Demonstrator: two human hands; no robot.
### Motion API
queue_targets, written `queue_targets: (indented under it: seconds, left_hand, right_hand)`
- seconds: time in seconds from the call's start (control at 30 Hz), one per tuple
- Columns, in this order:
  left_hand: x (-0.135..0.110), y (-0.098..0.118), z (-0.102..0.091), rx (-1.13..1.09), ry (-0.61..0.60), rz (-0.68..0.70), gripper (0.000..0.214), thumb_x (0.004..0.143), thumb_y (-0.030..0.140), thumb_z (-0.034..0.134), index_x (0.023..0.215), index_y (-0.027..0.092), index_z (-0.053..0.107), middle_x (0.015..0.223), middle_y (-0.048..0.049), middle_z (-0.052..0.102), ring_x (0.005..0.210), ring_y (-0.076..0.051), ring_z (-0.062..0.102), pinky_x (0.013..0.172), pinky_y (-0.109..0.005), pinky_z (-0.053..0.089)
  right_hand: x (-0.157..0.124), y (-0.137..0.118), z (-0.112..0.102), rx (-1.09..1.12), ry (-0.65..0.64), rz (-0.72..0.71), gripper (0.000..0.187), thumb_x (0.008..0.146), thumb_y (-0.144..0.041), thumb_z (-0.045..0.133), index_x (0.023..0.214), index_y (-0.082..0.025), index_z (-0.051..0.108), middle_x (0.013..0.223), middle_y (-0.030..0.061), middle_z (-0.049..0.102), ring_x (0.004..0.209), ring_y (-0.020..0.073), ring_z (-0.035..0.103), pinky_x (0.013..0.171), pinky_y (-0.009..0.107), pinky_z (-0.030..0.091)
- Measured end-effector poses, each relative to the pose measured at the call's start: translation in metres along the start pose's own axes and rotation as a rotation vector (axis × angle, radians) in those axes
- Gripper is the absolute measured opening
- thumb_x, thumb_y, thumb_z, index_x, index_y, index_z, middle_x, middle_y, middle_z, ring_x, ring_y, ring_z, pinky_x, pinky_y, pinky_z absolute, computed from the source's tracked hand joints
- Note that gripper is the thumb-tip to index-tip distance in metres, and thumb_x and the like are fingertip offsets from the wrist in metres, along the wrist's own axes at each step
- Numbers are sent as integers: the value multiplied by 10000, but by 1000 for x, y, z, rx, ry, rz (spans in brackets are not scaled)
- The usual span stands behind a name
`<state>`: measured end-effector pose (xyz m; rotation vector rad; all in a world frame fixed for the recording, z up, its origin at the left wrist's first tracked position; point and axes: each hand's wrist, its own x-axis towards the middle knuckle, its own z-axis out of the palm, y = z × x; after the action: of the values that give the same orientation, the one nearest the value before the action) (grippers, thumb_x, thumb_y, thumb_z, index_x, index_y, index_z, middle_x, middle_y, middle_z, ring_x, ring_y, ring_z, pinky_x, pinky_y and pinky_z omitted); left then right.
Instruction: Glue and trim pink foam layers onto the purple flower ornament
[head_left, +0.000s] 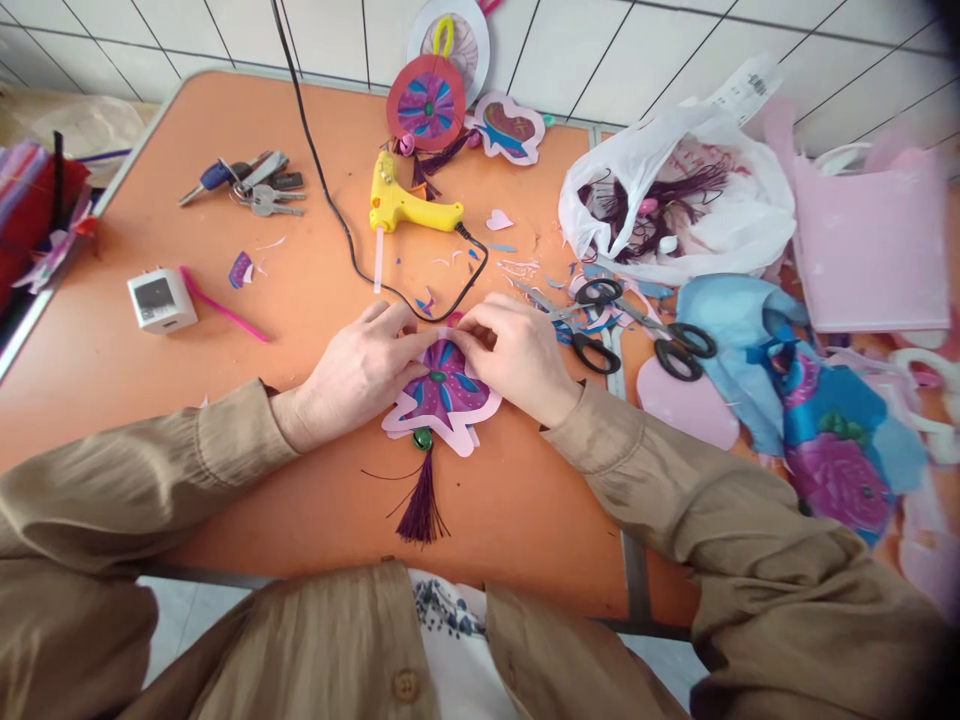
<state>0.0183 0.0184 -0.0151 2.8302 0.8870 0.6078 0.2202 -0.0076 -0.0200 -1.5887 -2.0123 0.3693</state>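
Observation:
A pink paper ornament [448, 400] with a purple and blue flower, a green bead and a dark purple tassel [421, 505] lies flat on the orange table [322, 290] in front of me. My left hand [358, 370] presses on its upper left edge, fingers pinched together near the top. Beside it, my right hand [519, 352] rests on the upper right edge, fingertips curled and pinching the same top edge. Both hands meet at the top of the ornament.
A yellow glue gun [409, 207] with its black cord lies behind my hands. Two pairs of scissors [585, 320] lie to the right among paper scraps. Keys [251, 185], a small white cube [160, 298], finished ornaments [429, 100] and a white plastic bag [675, 190] surround them.

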Motion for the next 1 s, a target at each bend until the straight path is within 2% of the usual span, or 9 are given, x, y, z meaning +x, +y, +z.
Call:
queue_targets:
  seconds: [0.17, 0.37, 0.53, 0.8, 1.0]
  left_hand:
    - [0, -3, 2, 24, -18, 15, 215, 919, 250, 575, 1040, 147, 720, 928, -91, 622, 804, -182, 567, 701, -292, 495]
    - [1, -3, 0, -3, -19, 25, 222, 932, 249, 543, 926, 125, 728, 923, -111, 623, 822, -201, 571, 716, -314, 502]
    - [2, -3, -2, -26, -48, -4, 236, 940, 260, 527, 960, 131, 724, 910, -104, 622, 806, -188, 580, 717, -304, 508]
    - [2, -4, -3, -114, -52, -19, 265, 956, 258, 498, 1002, 123, 722, 884, -104, 616, 789, -182, 580, 722, -306, 515]
    - [3, -4, -13, -206, -144, -56, 243, 943, 201, 491, 1026, 121, 705, 934, -107, 623, 841, -182, 606, 772, -308, 516]
  right_hand:
    - [0, 2, 2, -19, 5, -9, 169, 875, -241, 637, 732, -152, 650, 753, 47, 616, 679, 154, 549, 640, 291, 416]
    - [-4, 2, -4, 33, 32, -54, 87, 877, -197, 609, 820, -163, 666, 817, 57, 650, 728, 165, 580, 665, 293, 442]
    - [-13, 0, -14, -55, -36, -56, 147, 885, -241, 593, 784, -160, 663, 754, 47, 613, 659, 153, 549, 633, 294, 418]
    - [-17, -2, -19, -206, -109, -92, 149, 842, -299, 635, 832, -157, 680, 821, 76, 622, 771, 215, 585, 675, 333, 421]
    - [-17, -4, -26, -233, -178, -104, 253, 783, -349, 702, 936, -148, 689, 871, 86, 614, 799, 239, 600, 677, 346, 433]
